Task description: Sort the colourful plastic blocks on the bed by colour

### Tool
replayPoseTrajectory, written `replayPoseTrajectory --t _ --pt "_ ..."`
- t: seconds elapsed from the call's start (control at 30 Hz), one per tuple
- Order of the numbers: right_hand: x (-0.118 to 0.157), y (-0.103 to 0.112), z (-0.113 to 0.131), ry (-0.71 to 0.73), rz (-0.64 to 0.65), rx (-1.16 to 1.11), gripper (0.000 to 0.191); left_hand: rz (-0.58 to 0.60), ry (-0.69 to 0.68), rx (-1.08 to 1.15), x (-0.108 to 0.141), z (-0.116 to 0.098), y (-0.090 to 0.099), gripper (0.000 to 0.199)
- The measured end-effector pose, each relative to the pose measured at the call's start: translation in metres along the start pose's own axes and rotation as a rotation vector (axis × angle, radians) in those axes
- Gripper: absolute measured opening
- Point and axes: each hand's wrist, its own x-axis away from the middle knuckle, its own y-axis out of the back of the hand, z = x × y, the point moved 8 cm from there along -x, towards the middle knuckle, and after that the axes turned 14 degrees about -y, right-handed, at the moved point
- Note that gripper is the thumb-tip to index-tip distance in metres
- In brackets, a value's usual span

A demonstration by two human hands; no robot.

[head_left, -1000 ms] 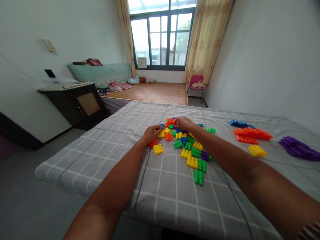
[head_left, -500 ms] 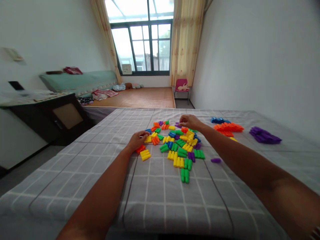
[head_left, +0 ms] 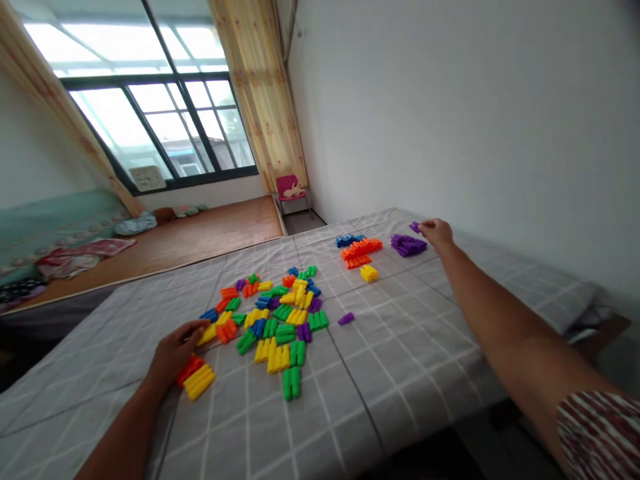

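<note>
Between the fingertips and thumb of my right hand (head_left: 437, 233) is a small purple building block (head_left: 415, 227). It is raised just above the pile of purple blocks (head_left: 409, 245), at the far right of the bed-like surface. My left hand (head_left: 177, 350) lies low at the left edge of the mixed blocks, fingers curled and the tips closed on a yellow building block (head_left: 207, 334). Beneath that hand, a red-orange block (head_left: 190, 369) is partly covered, beside another yellow block (head_left: 199, 382). Green, yellow, blue, orange and purple blocks (head_left: 285, 333) spread to its right.
Sorted groups stand toward the wall: blue blocks (head_left: 349, 241), orange blocks (head_left: 361, 251) and a yellow group (head_left: 369, 273). A single purple block (head_left: 346, 319) lies apart on the grey checked cloth (head_left: 370, 387). Behind are a mat-covered bed (head_left: 215, 233) and a pink chair (head_left: 287, 185).
My right hand has moved from the far side of the mixed blocks to above the purple pile, carrying a purple block. My left hand stays by the same blocks. The view has turned right.
</note>
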Motion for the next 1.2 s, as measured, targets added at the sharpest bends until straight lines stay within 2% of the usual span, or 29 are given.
replayPoseTrajectory --t 0.1,0.17,0.33,0.63,0.73,0.83,0.93,1.03,1.1,1.2 --pt "-0.010 0.010 -0.044 -0.155 -0.110 -0.079 0.030 0.002 0.018 -0.001 -0.003 0.001 0.001 0.045" --pt "-0.010 0.005 -0.051 -0.146 -0.097 -0.061 0.028 0.018 0.030 0.009 -0.004 -0.002 0.001 0.044" --pt "-0.007 -0.003 -0.043 -0.080 -0.055 0.009 0.029 0.002 0.065 0.024 -0.005 -0.009 0.002 0.043" --pt "0.005 -0.011 -0.038 -0.048 -0.013 0.116 0.029 -0.012 0.101 -0.093 -0.003 0.000 0.004 0.044" --pt "0.007 -0.009 -0.039 -0.050 -0.055 0.134 0.029 -0.011 0.104 -0.108 -0.003 0.004 0.004 0.042" --pt "0.013 0.003 -0.031 0.003 -0.182 0.095 0.029 -0.004 0.073 -0.125 -0.003 0.004 0.003 0.047" --pt "0.030 0.015 -0.005 0.154 -0.304 -0.001 0.028 -0.040 0.030 -0.118 -0.002 -0.004 0.001 0.051" --pt "0.064 0.013 0.044 0.350 -0.318 -0.111 0.028 -0.059 -0.045 -0.091 -0.001 -0.020 -0.009 0.058" --pt "0.099 -0.004 0.086 0.501 -0.204 -0.153 0.028 -0.003 -0.139 -0.027 -0.003 -0.034 -0.025 0.061" --pt "0.174 -0.052 0.154 0.771 0.155 -0.149 0.026 0.110 -0.309 0.013 -0.003 -0.055 -0.049 0.054"
